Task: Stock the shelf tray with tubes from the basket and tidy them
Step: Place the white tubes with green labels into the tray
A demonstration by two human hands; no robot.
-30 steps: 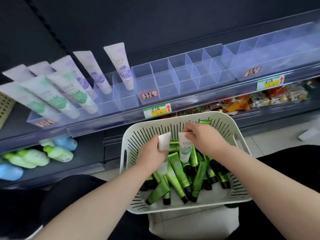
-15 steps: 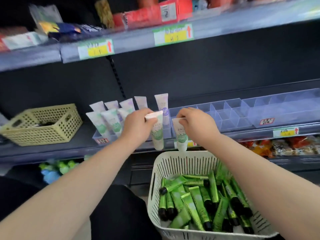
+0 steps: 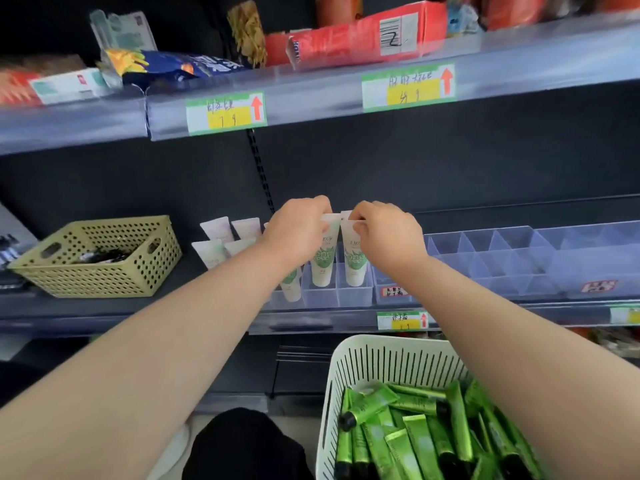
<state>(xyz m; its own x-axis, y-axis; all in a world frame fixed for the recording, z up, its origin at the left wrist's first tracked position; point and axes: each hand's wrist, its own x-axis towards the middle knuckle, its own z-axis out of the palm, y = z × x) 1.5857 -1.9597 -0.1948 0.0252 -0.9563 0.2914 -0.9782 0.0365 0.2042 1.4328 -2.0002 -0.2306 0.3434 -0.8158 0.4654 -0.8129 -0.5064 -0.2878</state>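
Observation:
A clear divided shelf tray (image 3: pixel 353 296) runs along the middle shelf. My left hand (image 3: pixel 298 230) pinches the flat top of a white tube with a green label (image 3: pixel 323 261), standing cap-down in a front compartment. My right hand (image 3: pixel 384 233) holds the top of a second white-and-green tube (image 3: pixel 355 265) in the compartment beside it. More white tubes (image 3: pixel 218 240) stand in the tray to the left, partly behind my left arm. The white slotted basket (image 3: pixel 381 358) at the lower right holds several dark green tubes (image 3: pixel 412 434).
A yellow perforated basket (image 3: pixel 100 261) sits on the same shelf at the left. Clear compartments (image 3: pixel 519 258) of the tray stretch to the right. The upper shelf edge (image 3: pixel 346 98) with price tags carries snack packs overhead. A dark knee (image 3: pixel 242 445) is below.
Both hands lifted a white-and-green tube each out of the basket and up to the shelf tray. The tubes now stand in adjacent front compartments. The view tilted upward.

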